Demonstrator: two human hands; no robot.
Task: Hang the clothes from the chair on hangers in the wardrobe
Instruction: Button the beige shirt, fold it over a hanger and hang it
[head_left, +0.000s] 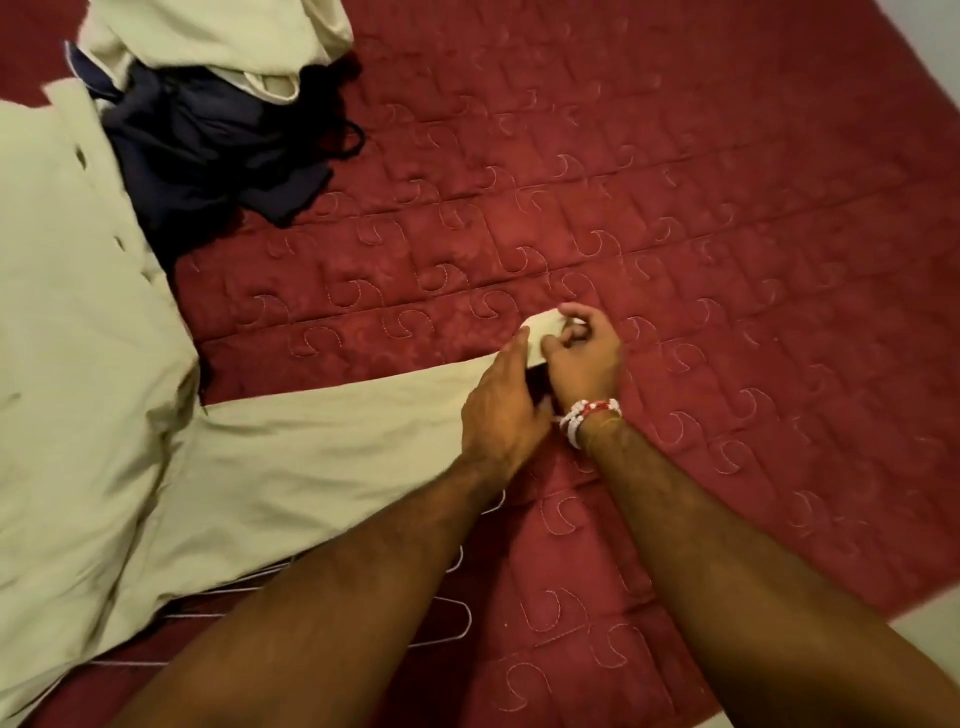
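Observation:
A cream shirt (78, 364) lies spread on the red quilted bed (675, 208), one long sleeve (322, 452) stretched toward the middle. Both hands work at that sleeve's cuff (545, 325). My left hand (501, 405) presses on the sleeve end and pinches the cuff. My right hand (584, 353), with a red and white bead bracelet at the wrist, grips the cuff's tip from the right. Several thin wire hangers (452, 618) lie on the bed under my left forearm, partly hidden by the shirt.
A dark navy garment (208, 156) lies crumpled at the upper left, with another cream garment (208, 36) piled above it. The bed's edge (909, 618) and a pale floor show at the lower right. A pale wall corner sits at the upper right.

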